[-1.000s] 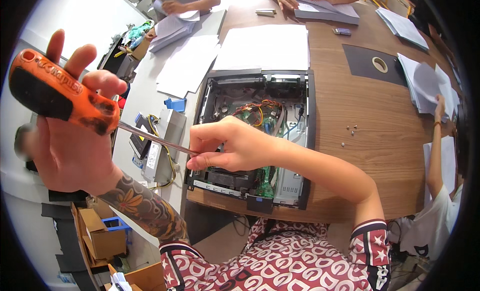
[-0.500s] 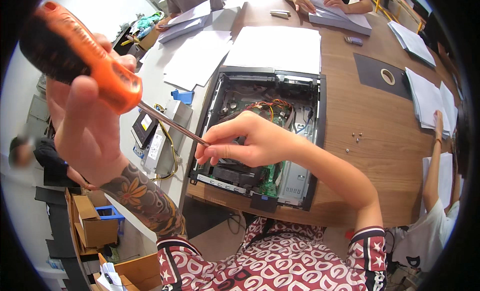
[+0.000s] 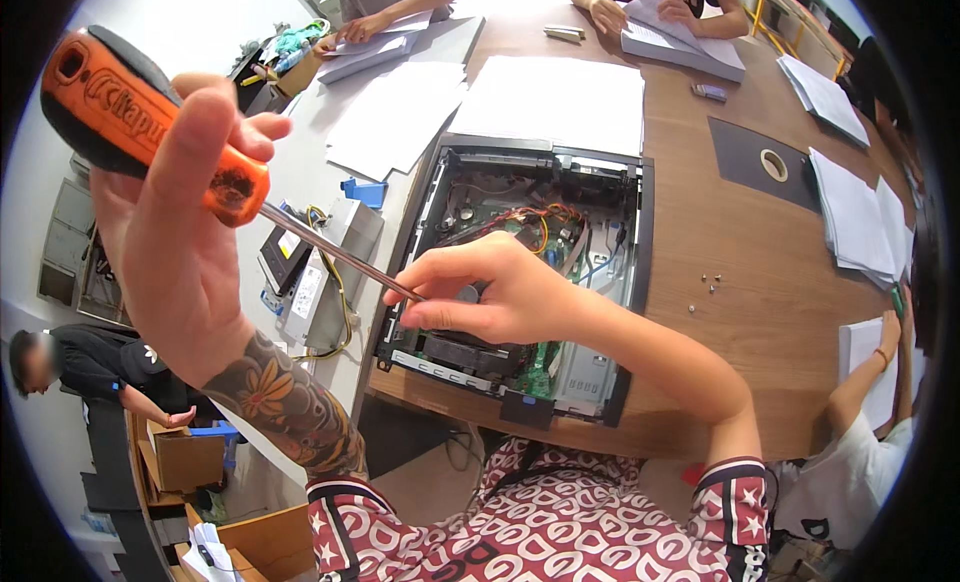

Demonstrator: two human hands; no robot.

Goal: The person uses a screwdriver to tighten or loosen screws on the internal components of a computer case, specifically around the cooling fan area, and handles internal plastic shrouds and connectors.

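My left hand (image 3: 180, 242) is raised at left, closed round the orange-and-black handle of a screwdriver (image 3: 130, 112). My right hand (image 3: 500, 292) pinches the steel shaft near its lower end, above an open computer case (image 3: 585, 372). The case shows a green board, coloured cables and black parts; the tip is hidden by my fingers. Left of the case lie a silver power unit (image 3: 340, 242) with yellow cables, a black drive (image 3: 285, 257) and a blue plastic piece (image 3: 365, 192). Small screws (image 3: 712, 285) lie to its right.
Paper sheets (image 3: 545, 97) lie behind the case, more stacks (image 3: 855, 207) at right beside a dark mat (image 3: 745, 152) with a tape roll (image 3: 773, 165). Co-workers handle papers across (image 3: 680, 27) and at right (image 3: 860, 382). Another person (image 3: 110, 367) bends by cardboard boxes (image 3: 190, 462) at lower left.
My left hand and the screwdriver handle have risen, and its thumb now lies across the handle. The person at lower left has come further into view. The co-worker at right has lowered a hand.
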